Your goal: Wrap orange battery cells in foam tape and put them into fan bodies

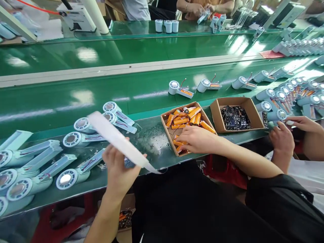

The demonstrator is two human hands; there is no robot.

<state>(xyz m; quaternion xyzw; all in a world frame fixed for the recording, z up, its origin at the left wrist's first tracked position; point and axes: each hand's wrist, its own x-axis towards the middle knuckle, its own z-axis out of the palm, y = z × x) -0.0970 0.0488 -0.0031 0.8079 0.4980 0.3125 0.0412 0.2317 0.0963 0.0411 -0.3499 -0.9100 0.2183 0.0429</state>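
My left hand (121,168) is closed around a roll of white tape (118,140), which is seen nearly edge-on. A loose end of the tape trails off at its lower right. My right hand (196,138) reaches into a cardboard box (165,135) of orange batteries (181,121). Its fingers are bent around a battery at the near left side of the box, with the fingertips partly hidden. Pale blue fan housings (82,125) with round heads and open handles lie on the bench beyond and left of my left hand.
A second cardboard box (219,116) holds dark circuit boards (235,118). More fan units (174,87) stand along the green conveyor (141,91). At right, a co-worker's hands (282,138) handle a fan unit. Another person's hands (199,11) work across the line.
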